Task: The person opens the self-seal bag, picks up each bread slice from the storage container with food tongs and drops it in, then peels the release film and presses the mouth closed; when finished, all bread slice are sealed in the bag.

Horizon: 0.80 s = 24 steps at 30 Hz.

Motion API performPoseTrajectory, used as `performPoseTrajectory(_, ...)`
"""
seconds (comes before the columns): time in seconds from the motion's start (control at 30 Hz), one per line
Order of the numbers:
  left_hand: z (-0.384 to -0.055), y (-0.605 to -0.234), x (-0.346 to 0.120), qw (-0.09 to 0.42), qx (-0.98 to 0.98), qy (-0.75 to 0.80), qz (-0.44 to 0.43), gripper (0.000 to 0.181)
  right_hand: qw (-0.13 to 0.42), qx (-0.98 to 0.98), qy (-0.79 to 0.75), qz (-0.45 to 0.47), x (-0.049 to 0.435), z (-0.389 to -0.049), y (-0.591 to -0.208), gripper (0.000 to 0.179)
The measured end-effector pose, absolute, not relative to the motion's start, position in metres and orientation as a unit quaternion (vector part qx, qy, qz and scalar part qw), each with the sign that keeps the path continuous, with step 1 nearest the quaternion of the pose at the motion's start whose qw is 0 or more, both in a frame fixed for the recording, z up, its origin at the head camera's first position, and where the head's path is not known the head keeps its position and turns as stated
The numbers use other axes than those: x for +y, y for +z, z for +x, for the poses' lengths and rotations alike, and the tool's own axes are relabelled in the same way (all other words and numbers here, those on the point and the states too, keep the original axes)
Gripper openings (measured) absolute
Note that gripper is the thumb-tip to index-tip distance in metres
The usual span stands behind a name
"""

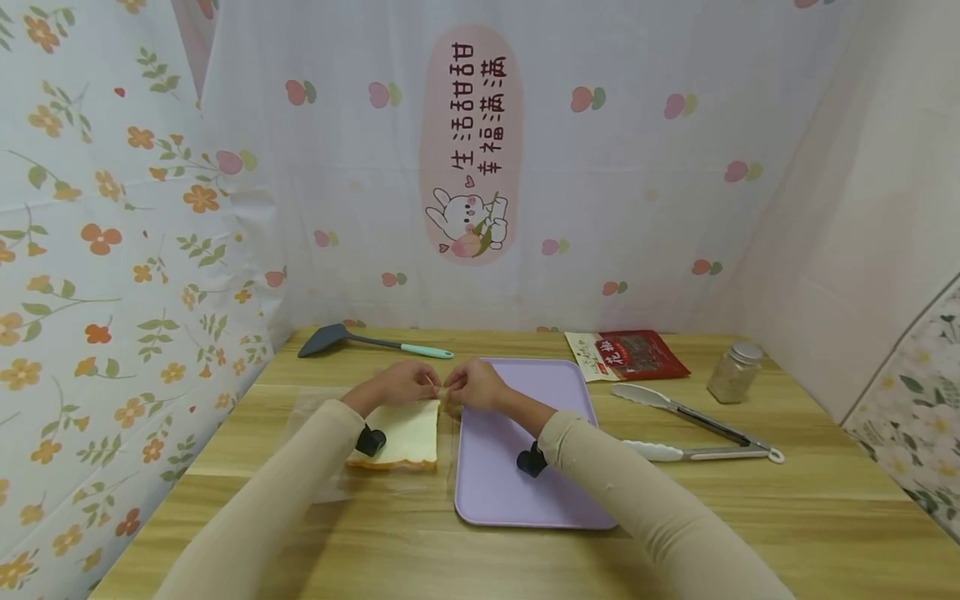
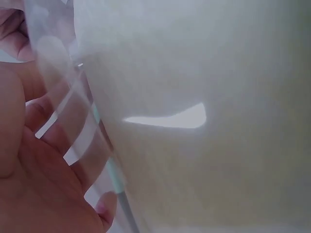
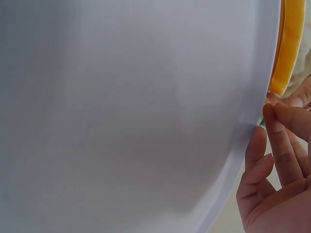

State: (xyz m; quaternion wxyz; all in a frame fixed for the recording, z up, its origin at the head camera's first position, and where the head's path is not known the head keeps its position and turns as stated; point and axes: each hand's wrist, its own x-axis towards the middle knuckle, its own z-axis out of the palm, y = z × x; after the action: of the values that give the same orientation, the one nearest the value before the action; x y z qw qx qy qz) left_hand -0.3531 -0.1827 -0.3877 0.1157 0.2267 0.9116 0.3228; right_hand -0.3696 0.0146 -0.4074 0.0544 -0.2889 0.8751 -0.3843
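Head view shows what looks like a bread slice [image 1: 411,433] on the wooden table [image 1: 405,550], left of the lavender tray [image 1: 510,498], with clear plastic film [image 1: 309,403] spread about it. Both hands meet at the slice's far right corner: the left hand [image 1: 402,382] reaches over the slice's far edge, and the right hand [image 1: 476,385] comes in above the tray's left rim. From the left wrist, film lies across the fingers; thumb and forefinger appear to pinch it near their tips, while the other fingers are loosely bent and spread apart. On the right, thumb and fingertips are drawn together with the rest curled in, seemingly on the film as well, though what lies between those tips is too small to make out. The step in hand looks like working the film's edge apart. To do it well, I would keep both pinches light and close together, roll the layers between thumb and finger until they part, then draw the hands away evenly rather than tug from one side. Pressing down on the slice might dent it, so the wrists are best held above it. The film probably clings, and the tray's rim sits just beside the right fingers, so a slow, low pull should avoid snagging or nudging it.
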Motion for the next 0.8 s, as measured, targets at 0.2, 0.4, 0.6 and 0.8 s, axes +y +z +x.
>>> performPoseTrajectory(0.2, -0.3539, -0.3871, -0.1767, 0.087, 0.92, 0.301, 0.236, 0.014, 0.057, 0.876, -0.39, -0.279, 0.016, -0.3684, -0.4065, 0.01)
performPoseTrajectory(0.4, -0.3518, -0.3849, -0.1744, 0.066, 0.939, 0.272, 0.2, 0.009, 0.046, 0.881, -0.387, -0.27, 0.0175, -0.3684, -0.4075, 0.009)
performPoseTrajectory(0.6, -0.3557, -0.3898, -0.1732, 0.069, 0.927, 0.287, 0.233, 0.011, 0.019, 0.893, -0.374, -0.248, 0.019, -0.3651, -0.4061, 0.004)
performPoseTrajectory(0.8, -0.3579, -0.3917, -0.1724, 0.076, 0.918, 0.3, 0.249, 0.014, -0.02, 0.912, -0.341, -0.226, 0.0196, -0.3627, -0.4072, 0.015)
